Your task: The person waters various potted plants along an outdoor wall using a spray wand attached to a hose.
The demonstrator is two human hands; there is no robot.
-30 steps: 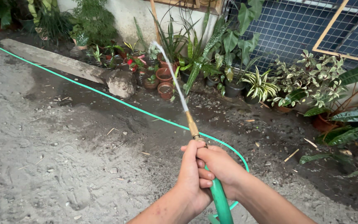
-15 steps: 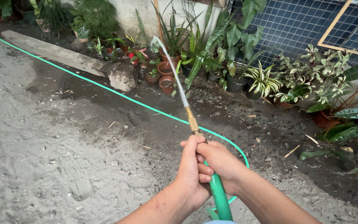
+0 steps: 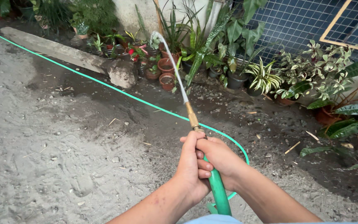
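Where both hands [image 3: 204, 164] grip, green hose [image 3: 218, 191] runs between.

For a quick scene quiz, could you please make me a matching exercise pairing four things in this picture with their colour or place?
Things:
1. hose
2. nozzle
3. rock
4. wire mesh

Descriptions:
A. brass-coloured, spraying water
B. behind the plants, upper right
C. green, gripped by both hands
D. grey, at the end of the concrete slab

Pairs: 1-C, 2-A, 3-D, 4-B
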